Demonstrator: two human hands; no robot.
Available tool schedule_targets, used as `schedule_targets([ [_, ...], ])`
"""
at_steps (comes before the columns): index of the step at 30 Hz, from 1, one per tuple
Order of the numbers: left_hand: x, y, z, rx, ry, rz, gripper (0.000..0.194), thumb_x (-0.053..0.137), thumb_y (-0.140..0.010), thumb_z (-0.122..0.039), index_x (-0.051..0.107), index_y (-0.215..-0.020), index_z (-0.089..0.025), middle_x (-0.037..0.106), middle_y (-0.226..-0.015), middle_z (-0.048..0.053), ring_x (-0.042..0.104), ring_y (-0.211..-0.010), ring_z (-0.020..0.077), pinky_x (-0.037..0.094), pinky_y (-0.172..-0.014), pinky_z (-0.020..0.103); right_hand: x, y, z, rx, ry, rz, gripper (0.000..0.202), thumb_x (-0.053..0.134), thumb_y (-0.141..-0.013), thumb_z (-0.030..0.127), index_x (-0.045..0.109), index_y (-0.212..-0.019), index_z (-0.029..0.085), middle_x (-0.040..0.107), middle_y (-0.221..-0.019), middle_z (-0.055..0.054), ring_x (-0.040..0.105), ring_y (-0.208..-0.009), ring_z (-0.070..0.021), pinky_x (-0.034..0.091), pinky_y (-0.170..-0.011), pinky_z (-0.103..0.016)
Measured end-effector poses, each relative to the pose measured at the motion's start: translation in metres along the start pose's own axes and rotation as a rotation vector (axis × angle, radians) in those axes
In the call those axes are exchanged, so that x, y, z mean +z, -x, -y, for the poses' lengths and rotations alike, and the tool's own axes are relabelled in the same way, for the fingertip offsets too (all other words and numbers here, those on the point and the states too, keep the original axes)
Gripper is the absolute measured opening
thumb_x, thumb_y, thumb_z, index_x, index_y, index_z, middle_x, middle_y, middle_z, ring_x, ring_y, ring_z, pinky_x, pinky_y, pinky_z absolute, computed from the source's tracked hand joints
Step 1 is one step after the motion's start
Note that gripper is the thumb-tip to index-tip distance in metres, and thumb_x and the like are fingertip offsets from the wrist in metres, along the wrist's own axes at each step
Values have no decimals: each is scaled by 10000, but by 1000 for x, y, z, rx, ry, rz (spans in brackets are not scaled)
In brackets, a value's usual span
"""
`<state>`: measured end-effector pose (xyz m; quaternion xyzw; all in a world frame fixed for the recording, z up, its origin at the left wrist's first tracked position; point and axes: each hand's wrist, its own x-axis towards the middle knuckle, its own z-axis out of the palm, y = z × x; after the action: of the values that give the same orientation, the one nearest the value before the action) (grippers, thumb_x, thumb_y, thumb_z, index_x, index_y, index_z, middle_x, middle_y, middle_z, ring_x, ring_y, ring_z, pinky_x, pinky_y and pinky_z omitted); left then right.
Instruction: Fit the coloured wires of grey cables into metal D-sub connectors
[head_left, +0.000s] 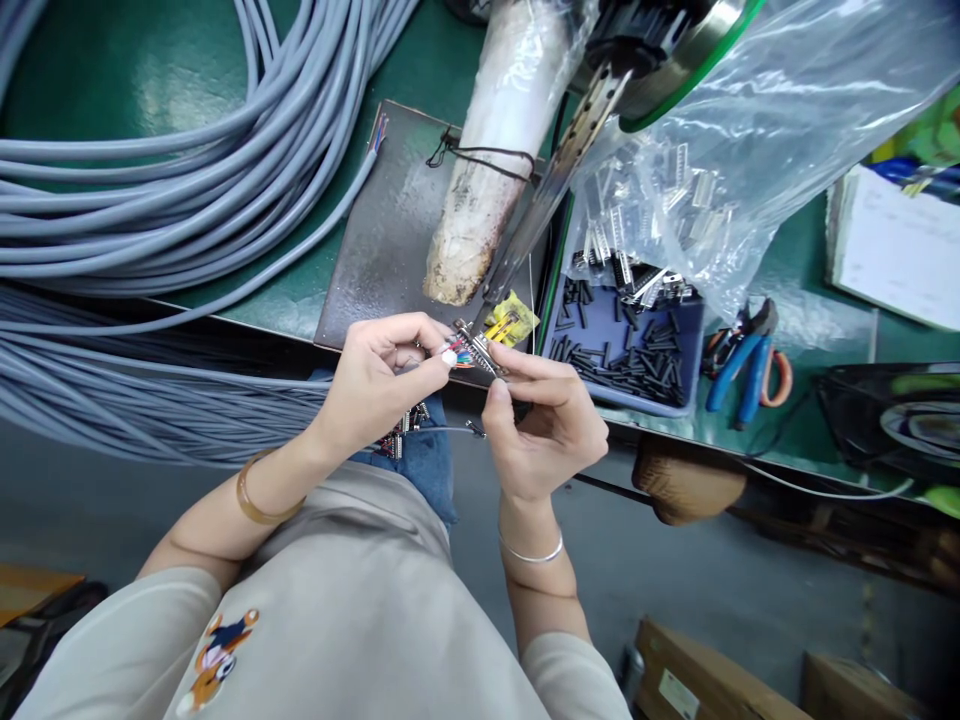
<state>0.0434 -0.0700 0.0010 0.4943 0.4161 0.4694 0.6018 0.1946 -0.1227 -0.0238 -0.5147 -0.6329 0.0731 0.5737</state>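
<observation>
At centre, a slim silvery metal connector (484, 352), slanting toward lower right, is grasped by the right hand (547, 422); thin multicoloured wires (464, 356) leftward are pinched by the left hand (379, 382).

So both hands are right at the desk's front edge, working a metal connector (480, 345) — left hand (382, 385) pinching the coloured wires (463, 357), right hand (547, 420) holding the connector from the other side. Just past them a dark plate (367, 260) sits on the green desk (796, 265), with a perforated metal rod (551, 170) angling down over it. Loops of grey cable (247, 190) hog the desk's left end. Right of the plate, near the front edge, there's a blue-purple tray (696, 345) of little black tubes (652, 355) — blue-handled pliers (731, 370) just beside it.
</observation>
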Motion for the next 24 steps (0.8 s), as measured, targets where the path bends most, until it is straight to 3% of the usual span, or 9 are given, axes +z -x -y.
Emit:
schedule_targets([
  [15, 0, -1, -5, -8, 11, -11, 112, 721, -714, -181, 653, -631, -148, 730, -784, 31, 612, -643, 95, 484, -569, 184, -3, -12, 4, -112, 136, 14, 192, 761, -815, 76, 667, -862, 236, 814, -1026, -18, 785, -868, -186, 645, -771, -341],
  [24, -3, 0, -2, -46, -22, 16, 137, 727, -720, -178, 658, -607, -144, 749, -752, 44, 588, -612, 94, 450, -544, 189, -6, -6, 2, -130, 171, 51, 192, 729, -831, 79, 613, -847, 232, 816, -1019, -21, 786, -838, -175, 632, -723, -305],
])
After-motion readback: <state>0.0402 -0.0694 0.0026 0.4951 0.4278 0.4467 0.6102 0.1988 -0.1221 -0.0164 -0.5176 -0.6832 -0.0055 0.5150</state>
